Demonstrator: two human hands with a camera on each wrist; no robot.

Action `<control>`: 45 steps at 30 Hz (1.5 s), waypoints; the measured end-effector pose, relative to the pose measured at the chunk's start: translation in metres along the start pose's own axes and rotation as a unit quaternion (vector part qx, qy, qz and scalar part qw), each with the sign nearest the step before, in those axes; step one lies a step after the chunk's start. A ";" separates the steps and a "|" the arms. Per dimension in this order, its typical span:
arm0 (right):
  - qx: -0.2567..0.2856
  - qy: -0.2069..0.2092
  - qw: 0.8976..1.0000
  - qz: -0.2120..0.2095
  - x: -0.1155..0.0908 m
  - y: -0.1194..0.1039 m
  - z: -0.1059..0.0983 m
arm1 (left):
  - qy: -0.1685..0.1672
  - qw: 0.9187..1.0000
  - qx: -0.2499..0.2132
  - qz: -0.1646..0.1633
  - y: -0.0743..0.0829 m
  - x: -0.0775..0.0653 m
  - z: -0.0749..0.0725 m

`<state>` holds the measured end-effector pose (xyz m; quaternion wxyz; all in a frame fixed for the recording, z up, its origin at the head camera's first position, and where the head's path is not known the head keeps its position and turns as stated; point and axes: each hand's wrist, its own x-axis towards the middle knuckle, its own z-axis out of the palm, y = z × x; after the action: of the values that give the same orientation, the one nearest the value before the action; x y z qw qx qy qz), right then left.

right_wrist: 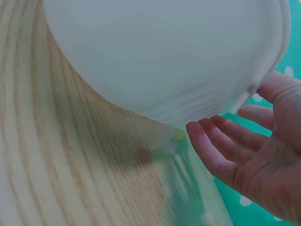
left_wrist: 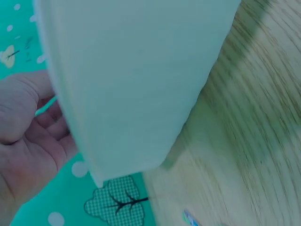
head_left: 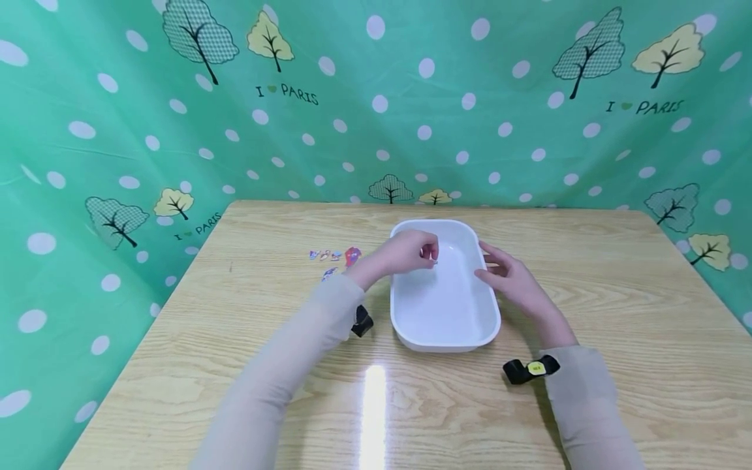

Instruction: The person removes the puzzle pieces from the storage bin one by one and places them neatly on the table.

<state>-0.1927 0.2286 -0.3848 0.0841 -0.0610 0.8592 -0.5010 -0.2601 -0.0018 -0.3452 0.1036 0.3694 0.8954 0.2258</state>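
A white rectangular plastic basin (head_left: pixel 446 313) stands on the wooden table. My left hand (head_left: pixel 413 251) reaches over its left rim, thumb and fingertips brought together above the inside. A tiny piece (head_left: pixel 435 262) shows at those fingertips, too small to make out. In the left wrist view the basin's outer wall (left_wrist: pixel 131 84) hides part of that hand (left_wrist: pixel 28 127). My right hand (head_left: pixel 512 284) holds the right rim. The right wrist view has its thumb at the rim and its fingers (right_wrist: pixel 225 141) against the outer wall.
Several small colourful printed cut-outs (head_left: pixel 325 255) lie left of the basin, with a larger red one (head_left: pixel 352 256) beside them. My left forearm passes close to them. Behind the wooden table (head_left: pixel 617 294) hangs a green dotted curtain (head_left: pixel 346 130).
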 end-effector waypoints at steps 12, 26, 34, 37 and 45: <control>0.008 -0.010 1.000 -0.003 -0.002 -0.003 -0.001 | 0.078 0.993 -0.067 -0.052 -0.017 -0.043 -0.019; 0.004 -0.011 1.000 0.003 0.000 -0.001 0.000 | 0.137 0.973 -0.135 -0.128 -0.059 -0.092 -0.028; 0.001 -0.011 1.000 -0.002 0.000 -0.002 0.001 | 0.179 0.956 -0.119 -0.201 -0.087 -0.121 -0.027; 0.001 -0.010 1.000 0.003 -0.001 -0.003 0.001 | 0.181 0.950 -0.116 -0.226 -0.097 -0.130 -0.026; -0.002 -0.007 1.000 -0.001 -0.002 -0.003 0.000 | 0.163 0.942 -0.101 -0.275 -0.114 -0.143 -0.022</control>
<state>-0.1907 0.2277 -0.3817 0.0890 -0.0656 0.8597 -0.4986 -0.2371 -0.1822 -0.3779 0.0507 0.0543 0.9393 0.3350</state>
